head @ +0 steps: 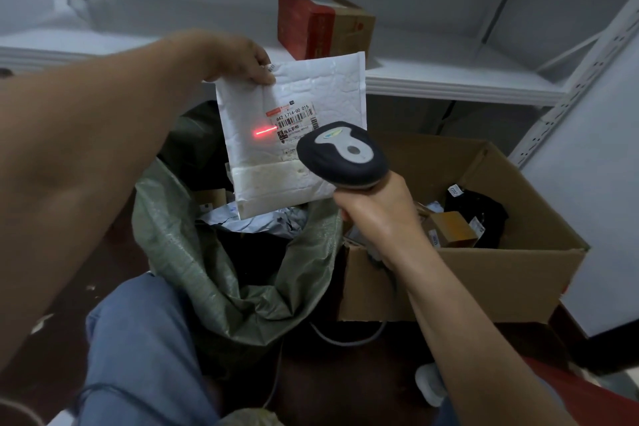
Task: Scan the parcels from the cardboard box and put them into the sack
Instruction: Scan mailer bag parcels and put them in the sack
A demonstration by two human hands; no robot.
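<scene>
My left hand (242,59) pinches the top left corner of a white padded envelope (328,93) and holds it upright above the open green woven sack (173,228). My right hand (377,211) grips the handle of a dark barcode scanner (342,154), which points at the envelope's printed label. A red scan line glows just left of the label. Several grey and white parcels lie inside the sack. The open cardboard box (484,273) stands to the right of the sack and holds a small brown carton (453,228) and dark parcels.
A white shelf (449,83) runs behind, with a red and brown carton (321,24) on it. A perforated metal upright (570,93) rises at the right. My knee in blue jeans (145,339) is at the bottom left. The scanner cable (345,337) trails on the dark floor.
</scene>
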